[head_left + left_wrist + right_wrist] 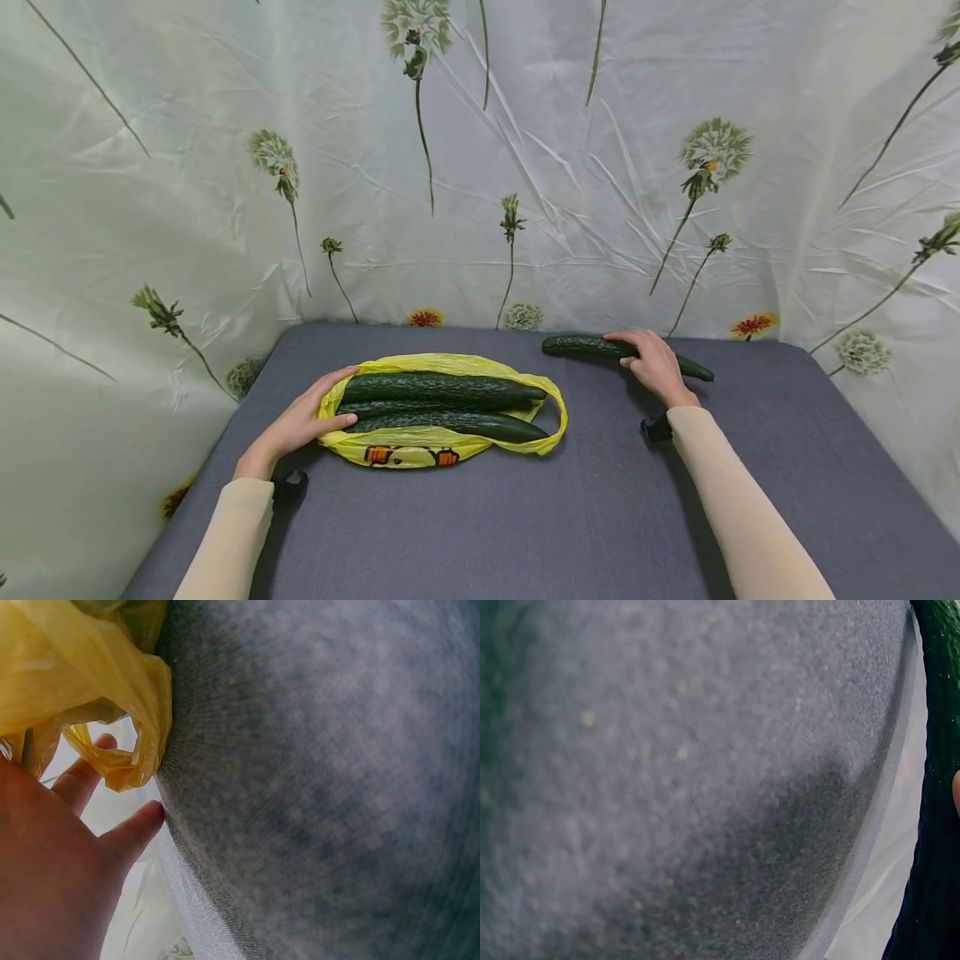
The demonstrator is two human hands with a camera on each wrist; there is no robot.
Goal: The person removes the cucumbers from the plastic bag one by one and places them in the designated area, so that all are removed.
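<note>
A yellow plastic bag (pixel 405 454) lies on its side at the left of the table, its mouth spread wide. Inside are three dark green cucumbers (pixel 450 387), side by side. My left hand (pixel 303 421) holds the bag's left end, its thumb over the near rim against the cucumbers and its fingers along the far rim. The left wrist view shows two spread fingers (pixel 135 829) by a yellow handle loop (pixel 124 776). Near the table's back edge my right hand (pixel 652 362) grips another cucumber (pixel 577 347) near its middle, fingers over the far side and thumb on the near side.
The table (pixel 480 533) has a grey cloth cover. Behind and beside it hangs a pale curtain (pixel 570 167) printed with dandelions. The bag's other handle loop (pixel 558 408) lies open toward the right. A dark wrist device (pixel 657 429) sits under each forearm.
</note>
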